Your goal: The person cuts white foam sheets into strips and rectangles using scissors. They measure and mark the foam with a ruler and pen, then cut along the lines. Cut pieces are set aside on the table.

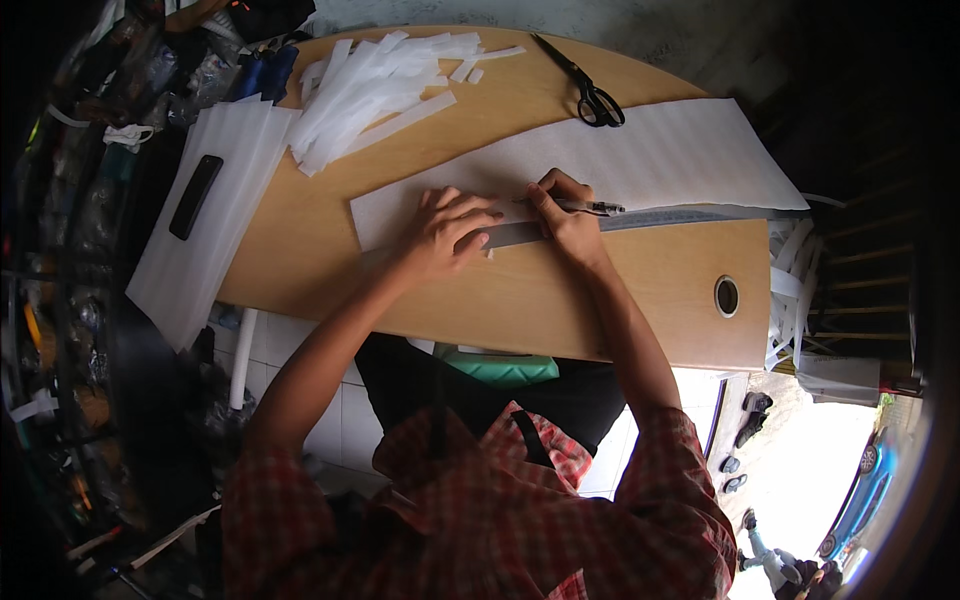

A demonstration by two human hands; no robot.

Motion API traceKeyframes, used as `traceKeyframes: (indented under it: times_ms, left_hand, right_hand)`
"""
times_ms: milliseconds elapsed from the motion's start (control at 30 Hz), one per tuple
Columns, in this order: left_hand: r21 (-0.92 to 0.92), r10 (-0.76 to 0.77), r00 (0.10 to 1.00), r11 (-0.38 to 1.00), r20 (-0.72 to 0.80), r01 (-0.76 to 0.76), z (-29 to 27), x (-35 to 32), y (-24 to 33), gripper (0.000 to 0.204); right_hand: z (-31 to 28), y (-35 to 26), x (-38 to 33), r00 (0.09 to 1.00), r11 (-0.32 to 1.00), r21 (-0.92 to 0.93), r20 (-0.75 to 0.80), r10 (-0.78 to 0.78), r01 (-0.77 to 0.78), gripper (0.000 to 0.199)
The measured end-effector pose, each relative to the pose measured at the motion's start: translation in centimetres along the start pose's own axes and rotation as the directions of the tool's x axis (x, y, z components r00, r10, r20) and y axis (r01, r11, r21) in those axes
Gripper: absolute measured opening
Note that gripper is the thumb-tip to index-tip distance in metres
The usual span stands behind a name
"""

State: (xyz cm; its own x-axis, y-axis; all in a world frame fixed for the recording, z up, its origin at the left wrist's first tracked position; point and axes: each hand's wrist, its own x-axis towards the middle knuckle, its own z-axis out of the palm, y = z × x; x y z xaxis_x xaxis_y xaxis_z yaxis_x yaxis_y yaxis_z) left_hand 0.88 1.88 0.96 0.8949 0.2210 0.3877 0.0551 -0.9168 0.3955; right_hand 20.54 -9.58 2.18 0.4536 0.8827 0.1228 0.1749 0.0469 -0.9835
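Note:
A long white foam sheet (pixel 660 150) lies aslant across the wooden desk (pixel 420 300). Along its near edge runs a grey, ruler-like strip (pixel 690 214). My left hand (pixel 450 232) rests on the sheet's near left part and the strip's left end, fingers spread and holding nothing. Just to its right, my right hand (pixel 572 222) grips a dark pen (pixel 600 208), its tip end pointing left, close to the strip. Whether the tip touches the sheet I cannot tell. Beyond the sheet lie black-handled scissors (pixel 598 104).
Cut white foam strips (pixel 375 95) are heaped at the far left. A dark phone (pixel 195 197) lies on stacked foam sheets (pixel 235 150) overhanging the left edge. A round hole (pixel 727 296) pierces the desk at right. More white strips (pixel 790 280) hang beyond the right edge.

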Motion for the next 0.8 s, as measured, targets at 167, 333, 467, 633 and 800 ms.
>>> traceKeyframes:
  times_ms: [167,333,467,633,800]
  left_hand:
    - [-0.039,0.011,0.999,0.999,-0.042,-0.012,0.1,-0.2,0.1,0.024]
    - [-0.041,0.001,0.999,0.999,-0.035,-0.002,0.1,-0.3,0.1,0.024]
    - [-0.040,0.007,0.999,0.999,-0.040,-0.008,0.2,-0.3,0.1,0.024]
    - [-0.028,0.007,0.999,1.000,-0.045,-0.008,0.3,-0.5,-0.2,0.025]
    - [-0.032,0.007,0.999,0.999,-0.040,-0.008,0.5,-0.4,-0.2,0.026]
  right_hand:
    - [0.7,1.8,-0.2,0.993,0.987,-0.139,-0.076,-0.091,0.080,0.040]
    - [0.9,0.9,-0.5,0.996,0.984,-0.166,-0.058,-0.067,0.056,0.041]
    - [0.9,0.8,-0.7,0.992,0.969,-0.223,-0.044,-0.116,0.103,0.038]
    - [1.0,0.9,-0.8,0.997,0.981,-0.186,-0.045,-0.062,0.053,0.035]
    - [0.7,1.3,-0.7,0.996,0.977,-0.202,-0.029,-0.081,0.073,0.034]
